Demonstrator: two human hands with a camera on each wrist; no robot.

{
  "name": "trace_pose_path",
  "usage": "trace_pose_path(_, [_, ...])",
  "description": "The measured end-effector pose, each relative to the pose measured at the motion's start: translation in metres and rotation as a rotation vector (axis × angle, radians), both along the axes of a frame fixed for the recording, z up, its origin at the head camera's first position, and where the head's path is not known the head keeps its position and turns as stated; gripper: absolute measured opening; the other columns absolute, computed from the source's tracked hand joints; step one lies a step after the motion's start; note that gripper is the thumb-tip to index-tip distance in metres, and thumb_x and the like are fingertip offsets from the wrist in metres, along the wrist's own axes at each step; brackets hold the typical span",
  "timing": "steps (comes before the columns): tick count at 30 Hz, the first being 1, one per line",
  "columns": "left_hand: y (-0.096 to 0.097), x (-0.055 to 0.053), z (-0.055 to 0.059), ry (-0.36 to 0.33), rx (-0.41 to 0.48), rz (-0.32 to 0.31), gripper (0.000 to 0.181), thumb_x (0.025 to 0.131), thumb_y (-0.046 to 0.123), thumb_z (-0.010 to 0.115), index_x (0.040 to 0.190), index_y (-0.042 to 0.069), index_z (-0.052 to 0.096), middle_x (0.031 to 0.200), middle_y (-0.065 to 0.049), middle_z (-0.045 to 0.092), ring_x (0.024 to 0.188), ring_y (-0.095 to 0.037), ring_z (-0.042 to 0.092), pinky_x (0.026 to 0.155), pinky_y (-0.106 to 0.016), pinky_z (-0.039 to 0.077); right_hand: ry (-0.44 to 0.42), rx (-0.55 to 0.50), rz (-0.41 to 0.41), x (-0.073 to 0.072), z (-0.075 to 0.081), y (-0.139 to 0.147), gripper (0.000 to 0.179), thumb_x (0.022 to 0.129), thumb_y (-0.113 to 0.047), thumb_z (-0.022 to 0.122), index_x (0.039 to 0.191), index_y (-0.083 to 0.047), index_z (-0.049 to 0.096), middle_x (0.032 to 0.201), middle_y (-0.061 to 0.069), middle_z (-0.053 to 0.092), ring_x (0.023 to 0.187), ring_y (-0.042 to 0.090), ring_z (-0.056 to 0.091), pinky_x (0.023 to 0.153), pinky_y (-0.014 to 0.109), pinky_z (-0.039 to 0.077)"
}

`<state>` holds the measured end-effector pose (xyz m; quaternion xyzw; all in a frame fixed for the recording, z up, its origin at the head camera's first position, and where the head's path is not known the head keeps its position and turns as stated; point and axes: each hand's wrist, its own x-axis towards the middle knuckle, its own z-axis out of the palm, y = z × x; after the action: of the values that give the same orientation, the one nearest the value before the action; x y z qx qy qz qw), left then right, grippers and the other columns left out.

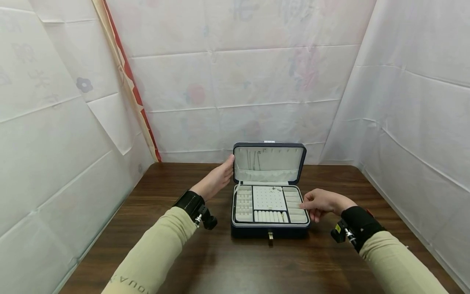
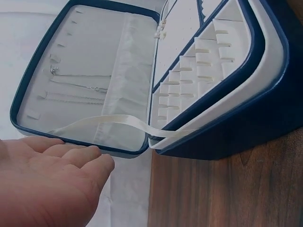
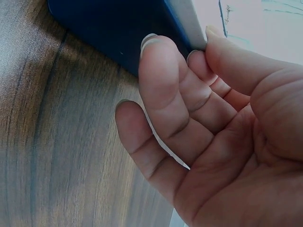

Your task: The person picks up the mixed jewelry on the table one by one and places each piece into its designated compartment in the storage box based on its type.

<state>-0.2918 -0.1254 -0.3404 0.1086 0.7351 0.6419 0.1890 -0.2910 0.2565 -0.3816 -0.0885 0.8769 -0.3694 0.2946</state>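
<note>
A dark blue jewelry box stands on the table with its lid raised. Against the lid's left edge rests my left hand, its fingers nearly straight. My right hand pinches the box's right rim between thumb and curled index finger; the right wrist view shows the other fingers loosely bent beside the wall. Inside are a pale earring panel with small earrings near its top, ring rolls and side compartments. Thin necklaces hang in the lid. A white ribbon joins lid and base.
The brown wooden table extends around the box. White sheets hang behind and along both sides, with a red-edged strip at the back left. A metal clasp sticks out at the box's front.
</note>
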Motion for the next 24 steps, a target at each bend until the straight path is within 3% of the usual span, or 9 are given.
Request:
trace_pose_path(18, [-0.003,0.012,0.000,-0.006,0.085,0.011,0.095,0.101,0.071,0.033,0.163,0.005,0.006,0.170,-0.017,0.007,0.157,-0.030,0.013,0.125,-0.042,0.019,0.015,-0.023,0.010,0.001,-0.002,0.002,0.034,0.101,-0.031,0.067,0.087,0.000,0.059,0.069,0.013,0.069,0.053,0.015,0.063,0.061,0.035,0.055])
trace_pose_path(24, [-0.003,0.017,0.001,-0.020,0.129,0.005,0.093,0.103,0.069,0.031,0.163,0.005,0.003,0.170,-0.020,0.007,0.157,-0.032,0.012,0.125,-0.044,0.017,0.022,-0.022,0.010,0.002,-0.003,0.003,0.035,0.100,-0.032,0.067,0.089,0.001,0.059,0.069,0.012,0.069,0.054,0.016,0.063,0.061,0.036,0.055])
